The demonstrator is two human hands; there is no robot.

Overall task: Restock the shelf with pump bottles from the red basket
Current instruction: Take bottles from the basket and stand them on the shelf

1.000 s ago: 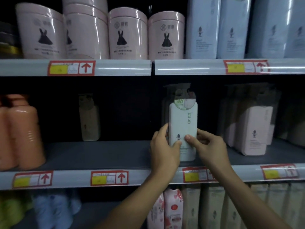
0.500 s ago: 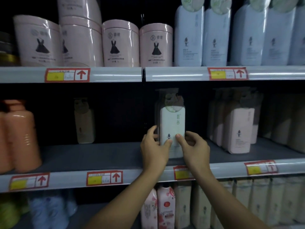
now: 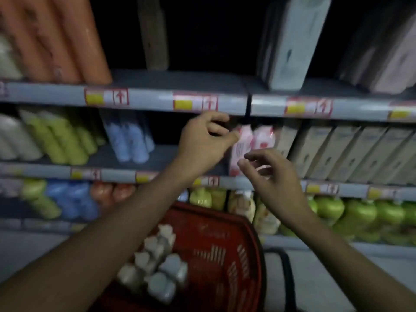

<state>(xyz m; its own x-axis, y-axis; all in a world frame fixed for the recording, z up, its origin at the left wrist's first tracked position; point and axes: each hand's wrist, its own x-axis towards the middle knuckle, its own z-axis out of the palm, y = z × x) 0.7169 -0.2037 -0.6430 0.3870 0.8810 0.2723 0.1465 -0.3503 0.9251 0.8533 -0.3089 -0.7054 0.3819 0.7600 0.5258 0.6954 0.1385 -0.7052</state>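
Note:
The red basket (image 3: 216, 255) sits low in the middle of the head view, with several pale pump bottles (image 3: 157, 264) standing in its left half. My left hand (image 3: 204, 140) hovers in front of the shelf edge with its fingers loosely curled and holds nothing. Just to its lower right, my right hand (image 3: 274, 176) is spread and relaxed, also holding nothing. A white pump bottle (image 3: 286, 43) stands on the grey shelf (image 3: 180, 79) above both hands, in front of another like it. The whole view is blurred by motion.
Orange bottles (image 3: 67, 41) fill the shelf's left end and pinkish bottles (image 3: 391, 59) its right. One shelf down are green bottles (image 3: 56, 140), blue bottles (image 3: 126, 140), pink pouches (image 3: 254, 143) and beige boxes (image 3: 351, 152). Green pouches (image 3: 360, 215) line the lowest shelf. The basket's black handle (image 3: 288, 278) lies at its right.
Both hands have let go of the white bottle, which stays on the shelf, and have drawn back and down. The view has tipped down, bringing the red basket into sight.

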